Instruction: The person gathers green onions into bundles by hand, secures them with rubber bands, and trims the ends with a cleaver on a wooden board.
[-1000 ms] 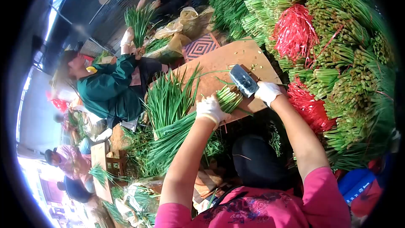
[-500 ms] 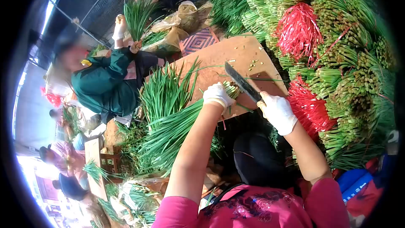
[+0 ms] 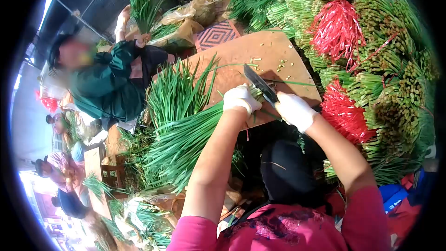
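Note:
My left hand [image 3: 241, 99], in a white glove, is wrapped round a bunch of green chives [image 3: 186, 140] near its stem end. The long leaves trail off toward the lower left. In my right hand [image 3: 295, 112], also gloved in white, is the handle of a knife [image 3: 260, 83]. Its dark, broad blade lies against or right beside the cut stem ends, just right of my left hand; exact contact is hard to tell. Both hands are over the near edge of a wooden board [image 3: 241, 55]. Another heap of chives [image 3: 179, 94] rests on the board's left side.
Short stem offcuts [image 3: 284, 62] lie scattered on the board. Stacked bundles [image 3: 385, 79] with red plastic ties [image 3: 338, 32] rise at the right. Across the board, a person in a green jacket [image 3: 108, 79] holds up a bunch of greens [image 3: 145, 9]. More people sit at far left.
The knife and my right hand have moved left, bringing the blade against or close to the stem ends. My left hand keeps its hold. The view has shifted slightly.

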The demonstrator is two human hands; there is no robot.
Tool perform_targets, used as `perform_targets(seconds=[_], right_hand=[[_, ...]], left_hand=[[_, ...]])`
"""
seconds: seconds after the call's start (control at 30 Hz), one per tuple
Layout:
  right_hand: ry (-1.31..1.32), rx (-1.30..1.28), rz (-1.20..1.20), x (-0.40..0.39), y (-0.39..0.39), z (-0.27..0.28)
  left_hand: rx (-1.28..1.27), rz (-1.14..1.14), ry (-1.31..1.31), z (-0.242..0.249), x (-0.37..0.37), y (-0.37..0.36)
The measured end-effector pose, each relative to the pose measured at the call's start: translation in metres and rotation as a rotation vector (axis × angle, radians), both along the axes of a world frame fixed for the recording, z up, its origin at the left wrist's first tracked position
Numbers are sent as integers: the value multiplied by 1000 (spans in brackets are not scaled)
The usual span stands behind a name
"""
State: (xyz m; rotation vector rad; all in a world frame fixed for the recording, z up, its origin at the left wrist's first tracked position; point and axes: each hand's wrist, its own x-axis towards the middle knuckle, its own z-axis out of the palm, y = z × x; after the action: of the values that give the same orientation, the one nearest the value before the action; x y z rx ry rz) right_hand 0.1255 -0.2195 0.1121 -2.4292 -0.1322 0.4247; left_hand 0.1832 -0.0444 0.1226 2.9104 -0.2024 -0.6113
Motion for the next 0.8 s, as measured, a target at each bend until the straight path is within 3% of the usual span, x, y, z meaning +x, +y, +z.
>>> perform_targets(seconds=[0.07, 0.13, 0.4, 0.53, 0.6, 0.63, 0.7, 0.73, 0.77, 0.8], right_hand=[[-228, -147, -3, 20, 26, -51], [-271, -193, -9, 27, 44, -43], [-164, -200, 16, -17, 8, -49], [-137, -173, -87, 22, -29, -46], [-850, -369, -175, 37, -36, -47], [-1035, -342, -178, 44, -40, -48], [-679, -181, 66, 35, -35, -49], [-314, 136, 131, 24, -25, -51], [122, 495, 57, 13, -14, -51], [476, 668, -89, 1, -4, -51]], left_hand=[[-9, 11, 3, 0, 0, 0], [-1, 27, -35, 3, -3, 2], [-84, 53, 138, 12, 6, 6], [-130, -40, -21, 3, -2, 20], [-96, -31, -112, 9, -10, 33], [-93, 43, 114, 13, -9, 41], [-51, 31, 149, 9, -15, 46], [-25, 10, 148, 9, -19, 44], [15, -7, 142, 15, -25, 39], [60, -26, 128, 26, -29, 33]])
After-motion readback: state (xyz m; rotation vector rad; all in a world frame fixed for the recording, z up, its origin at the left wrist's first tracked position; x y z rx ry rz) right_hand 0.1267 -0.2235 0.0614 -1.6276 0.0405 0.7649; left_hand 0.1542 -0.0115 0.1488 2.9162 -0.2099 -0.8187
